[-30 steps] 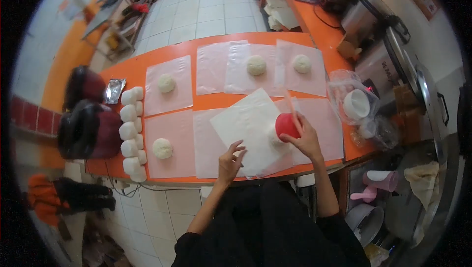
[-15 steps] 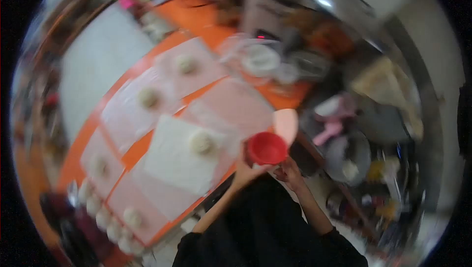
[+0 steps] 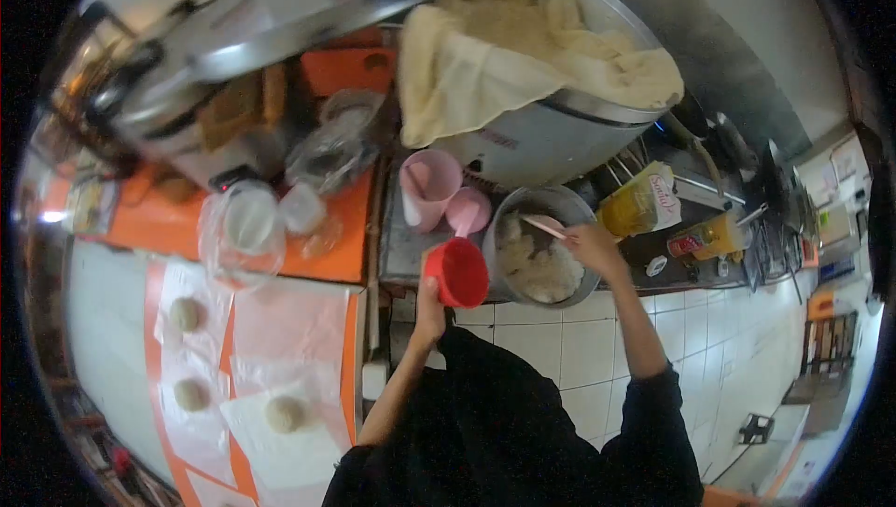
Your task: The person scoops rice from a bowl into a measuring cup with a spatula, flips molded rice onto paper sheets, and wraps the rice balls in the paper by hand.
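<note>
Your left hand (image 3: pixel 429 314) holds the cup (image 3: pixel 461 274) beside the pot (image 3: pixel 497 250); your right hand (image 3: pixel 595 250) grips the paddle (image 3: pixel 543 228) above the rice (image 3: pixel 549 277). Keep the cup close, scoop gently. The pot sits near the worktop (image 3: pixel 401 263) edge; the oil pack (image 3: pixel 627 213) crowds its right, open room lies nearer you.

Just past my one o'clock, the yellow pouch (image 3: pixel 628 212) carries lettering that looks like "Sania"; the red label (image 3: pixel 688 244) at two and red print (image 3: pixel 497 138) on the cooker (image 3: pixel 551 148) at twelve are too blurred
</note>
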Demonstrator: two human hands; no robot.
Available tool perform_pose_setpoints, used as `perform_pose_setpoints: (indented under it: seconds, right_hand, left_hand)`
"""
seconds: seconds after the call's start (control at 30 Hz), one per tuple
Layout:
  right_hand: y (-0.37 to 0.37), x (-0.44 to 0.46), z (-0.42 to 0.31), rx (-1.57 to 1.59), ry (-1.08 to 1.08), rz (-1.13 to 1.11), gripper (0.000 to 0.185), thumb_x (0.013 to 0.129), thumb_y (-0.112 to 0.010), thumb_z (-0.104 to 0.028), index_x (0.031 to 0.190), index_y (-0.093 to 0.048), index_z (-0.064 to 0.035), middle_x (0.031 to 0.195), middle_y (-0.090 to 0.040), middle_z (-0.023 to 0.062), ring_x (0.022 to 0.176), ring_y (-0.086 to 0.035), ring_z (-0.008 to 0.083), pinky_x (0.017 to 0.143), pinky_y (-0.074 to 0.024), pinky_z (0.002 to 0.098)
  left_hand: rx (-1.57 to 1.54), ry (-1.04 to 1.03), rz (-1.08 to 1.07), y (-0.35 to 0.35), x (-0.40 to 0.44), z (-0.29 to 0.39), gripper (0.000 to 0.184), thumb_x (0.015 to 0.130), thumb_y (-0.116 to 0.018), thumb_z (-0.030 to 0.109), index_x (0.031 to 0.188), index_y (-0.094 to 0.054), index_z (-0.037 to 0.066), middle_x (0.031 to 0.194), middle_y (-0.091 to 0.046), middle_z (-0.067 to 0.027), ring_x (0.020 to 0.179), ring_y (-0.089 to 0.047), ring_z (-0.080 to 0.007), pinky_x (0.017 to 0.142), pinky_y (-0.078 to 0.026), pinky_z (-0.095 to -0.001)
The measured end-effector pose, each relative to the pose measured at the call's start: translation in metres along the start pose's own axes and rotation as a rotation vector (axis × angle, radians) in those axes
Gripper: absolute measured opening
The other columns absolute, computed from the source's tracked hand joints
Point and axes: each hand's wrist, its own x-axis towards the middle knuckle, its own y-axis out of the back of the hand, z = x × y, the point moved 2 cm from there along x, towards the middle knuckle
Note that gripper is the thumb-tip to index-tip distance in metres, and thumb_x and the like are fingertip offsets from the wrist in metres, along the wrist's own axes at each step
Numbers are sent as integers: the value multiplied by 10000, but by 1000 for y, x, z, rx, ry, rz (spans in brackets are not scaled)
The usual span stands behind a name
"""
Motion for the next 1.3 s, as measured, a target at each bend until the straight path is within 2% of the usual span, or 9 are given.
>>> perform_pose_setpoints:
  seconds: [0.23,0.33,0.5,0.73,0.87,1.0,1.1,1.23,1.3]
  right_hand:
    - [-4,8,-28,-108,334,-362,207,825,-522,-170,869,-644,-7,840,-634,216,831,-626,355,748,-489,453]
    - [25,17,-6,97,269,-347,167,765,-579,-139,881,-659,-49,817,-638,184,821,-610,359,711,-475,450]
    - [17,39,24,-256,196,-402,194,755,-573,-126,912,-650,-43,843,-637,197,822,-614,355,728,-477,435]
    - [-45,55,10,-179,250,-721,256,740,-548,-192,894,-649,-13,846,-636,206,806,-612,358,721,-480,431]
    - [-52,46,13,182,457,-499,255,779,-553,-242,892,-672,-47,803,-649,162,734,-615,362,681,-483,416]
    - [-33,44,16,345,348,-585,260,821,-568,-275,943,-676,-72,809,-655,149,709,-632,309,660,-486,386]
    - [-19,37,28,446,381,-549,259,843,-566,-296,950,-678,-88,806,-654,150,684,-636,276,632,-482,374]
    - [23,19,45,435,358,-500,245,852,-576,-280,941,-676,-76,770,-654,140,657,-639,239,608,-480,355]
    - [47,9,52,467,286,-482,246,853,-581,-284,936,-675,-73,747,-650,141,638,-634,234,589,-476,347]
  left_hand:
    - [779,-402,-105,-71,75,-45,725,793,-561,492,1216,-365,-64,1108,-481,-196,1040,-473,-293,918,-355,-363]
    - [473,-280,-59,-80,72,-44,777,786,-545,547,1225,-353,-65,1133,-465,-199,1075,-456,-292,935,-342,-370]
    - [94,-115,47,-73,75,-58,892,706,-556,681,1284,-262,69,1225,-416,-131,1127,-466,-269,934,-411,-423]
    - [159,-117,104,-63,81,-73,915,691,-570,686,1292,-264,67,1239,-410,-118,1146,-447,-258,947,-392,-410]
    - [195,-130,169,-51,79,-86,921,705,-542,699,1301,-265,54,1245,-411,-120,1144,-445,-249,962,-373,-386]
    - [267,-115,155,-64,75,-65,921,722,-526,695,1318,-265,43,1255,-410,-124,1157,-434,-246,977,-356,-382]
    - [274,-116,29,-64,80,-40,843,792,-523,587,1322,-256,-11,1271,-380,-163,1180,-387,-251,1000,-287,-380]
    - [253,48,-133,-60,86,8,745,769,-706,208,1349,-270,40,1318,-383,-152,1188,-424,-242,979,-371,-368]
    - [445,175,-284,-62,89,20,745,749,-732,200,1332,-298,37,1303,-405,-140,1146,-464,-233,946,-405,-357]
